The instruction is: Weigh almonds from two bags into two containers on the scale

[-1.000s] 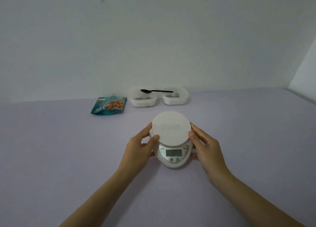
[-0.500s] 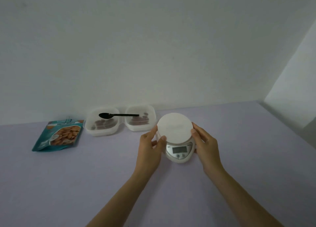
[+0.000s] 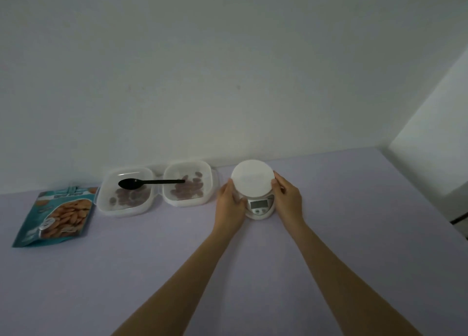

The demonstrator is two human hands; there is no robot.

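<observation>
Head view, items as found.

1. Scale (image 3: 258, 204), white, with a round platform and its display facing me. It stands on the table (image 3: 157, 264) at my 12 o'clock, near the wall (image 3: 228, 69).
2. Left hand (image 3: 229, 205): grip curled round the scale's 9 o'clock side, fingers against the body under the platform.
3. Right hand (image 3: 288, 200): grip curled round the 3 o'clock side, thumb at the platform's edge.
4. Right container (image 3: 210, 183), clear plastic, just beside the scale at its 9 o'clock, with almonds (image 3: 188, 190) in the bottom.
5. Left container (image 3: 105, 183), touching the right one at its 9 o'clock, also with almonds inside.
6. Spoon (image 3: 152, 182), black, lies across both containers, bowl over the left one and handle end over the right.
7. Bag (image 3: 58, 214), teal with almonds pictured, lies flat at 8 o'clock of the left container, near it.
</observation>
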